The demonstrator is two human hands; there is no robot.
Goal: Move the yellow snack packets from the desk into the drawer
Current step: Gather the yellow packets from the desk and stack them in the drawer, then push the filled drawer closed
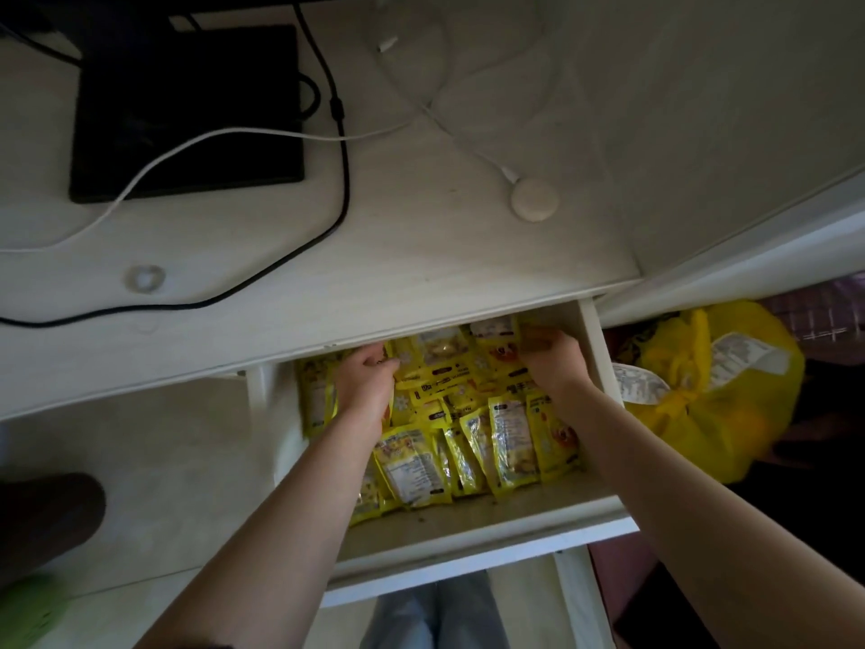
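Observation:
The white drawer [472, 531] under the desk [421, 255] is pulled out. Several yellow snack packets [496, 442] lie packed inside it, some standing on edge near the front. Both my hands reach deep into the drawer's back half. My left hand [365, 381] rests on the packets at the left with its fingers curled around some of them. My right hand [552, 358] is at the back right, fingers closed over a packet under the desk's edge. No yellow packet shows on the desk top.
On the desk sit a black monitor base [187, 110], a black cable [337, 180], a white cable [234, 135] and a round white puck [535, 200]. A yellow plastic bag [711, 395] with receipts lies right of the drawer. My legs [435, 615] are below the drawer front.

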